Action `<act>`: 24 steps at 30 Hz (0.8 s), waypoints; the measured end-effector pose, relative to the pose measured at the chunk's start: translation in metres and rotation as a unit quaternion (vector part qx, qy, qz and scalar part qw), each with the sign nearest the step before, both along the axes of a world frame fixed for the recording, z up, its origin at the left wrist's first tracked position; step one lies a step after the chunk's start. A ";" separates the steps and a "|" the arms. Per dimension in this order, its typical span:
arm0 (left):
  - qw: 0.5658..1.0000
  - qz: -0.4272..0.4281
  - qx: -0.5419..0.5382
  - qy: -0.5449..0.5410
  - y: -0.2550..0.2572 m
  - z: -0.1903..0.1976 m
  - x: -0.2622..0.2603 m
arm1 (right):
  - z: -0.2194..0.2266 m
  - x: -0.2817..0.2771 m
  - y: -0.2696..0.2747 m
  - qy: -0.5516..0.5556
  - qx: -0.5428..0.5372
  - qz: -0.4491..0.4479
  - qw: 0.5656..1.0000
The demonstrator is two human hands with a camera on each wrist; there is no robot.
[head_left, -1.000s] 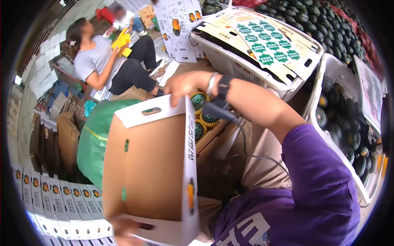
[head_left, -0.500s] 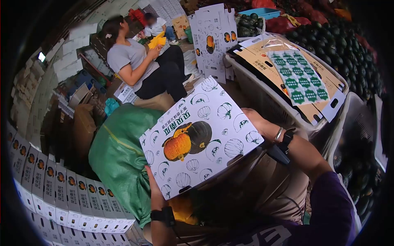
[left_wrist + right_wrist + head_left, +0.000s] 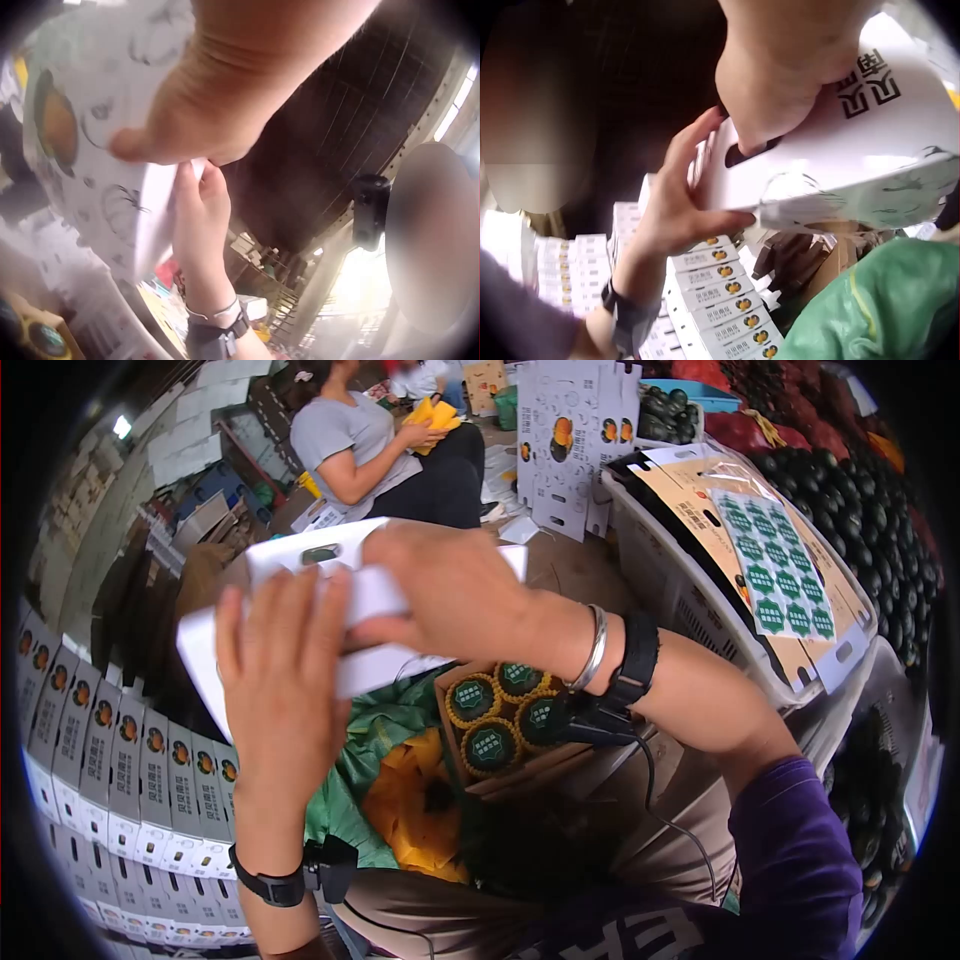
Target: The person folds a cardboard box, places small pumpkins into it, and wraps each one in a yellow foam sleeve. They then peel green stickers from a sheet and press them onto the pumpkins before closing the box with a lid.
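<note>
A white printed box is held up at chest height, tilted, in the head view. My left hand grips its end flap, fingers over the top. My right hand pinches the flap beside a handle slot. In the left wrist view the box shows its printed face, with my left hand above my right hand. The right wrist view has my right hand by the dark slot of the box; my left hand holds the corner between thumb and fingers.
Below sits an open carton of labelled green pumpkins in yellow nets, beside orange material and a green bag. Printed boxes line the left. A crate bears a sticker sheet. A seated person holds something yellow.
The box has turned from its printed face showing and moved up and left. Both hands have come together at its end flap. The carton of pumpkins now shows below.
</note>
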State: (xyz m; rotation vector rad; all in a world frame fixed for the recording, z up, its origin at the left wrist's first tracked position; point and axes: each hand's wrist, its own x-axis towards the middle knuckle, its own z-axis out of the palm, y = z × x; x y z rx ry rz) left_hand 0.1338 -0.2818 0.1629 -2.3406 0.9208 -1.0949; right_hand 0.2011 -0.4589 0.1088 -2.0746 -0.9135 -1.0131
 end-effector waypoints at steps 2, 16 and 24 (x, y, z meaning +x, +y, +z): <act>0.979 -0.073 -0.177 -0.076 0.029 -0.003 0.010 | -0.012 0.011 -0.013 0.145 0.112 -0.074 0.980; 0.091 0.054 -0.756 0.646 0.119 -0.345 0.052 | -0.263 0.053 -0.150 0.754 0.401 0.042 0.519; 0.084 0.188 -0.698 0.686 0.087 -0.371 0.008 | -0.260 0.055 -0.179 0.783 0.183 0.016 0.594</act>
